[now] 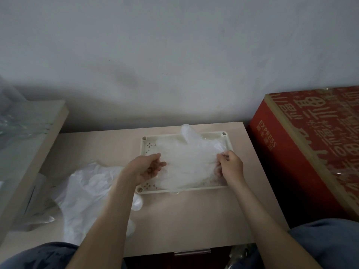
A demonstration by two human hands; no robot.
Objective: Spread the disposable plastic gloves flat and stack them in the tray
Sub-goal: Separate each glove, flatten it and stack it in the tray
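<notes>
A cream plastic tray [144,147] with small cut-out holes lies on the table's far half. A clear plastic glove [190,162] is stretched over the tray, its thumb [186,133] sticking up past the far rim. My left hand [147,167] pinches the glove's left edge above the tray's left side. At the glove's right edge, my right hand [231,165] pinches the film between thumb and fingers. Whether other gloves lie under it in the tray is unclear. A heap of crumpled clear gloves [87,195] lies on the table to the left of the tray.
The pale wooden table [194,220] stands against a grey wall. A red printed cardboard box [310,152] stands close on the right. A raised shelf with clear plastic wrap [25,129] is at the left. My knees in blue trousers show at the bottom.
</notes>
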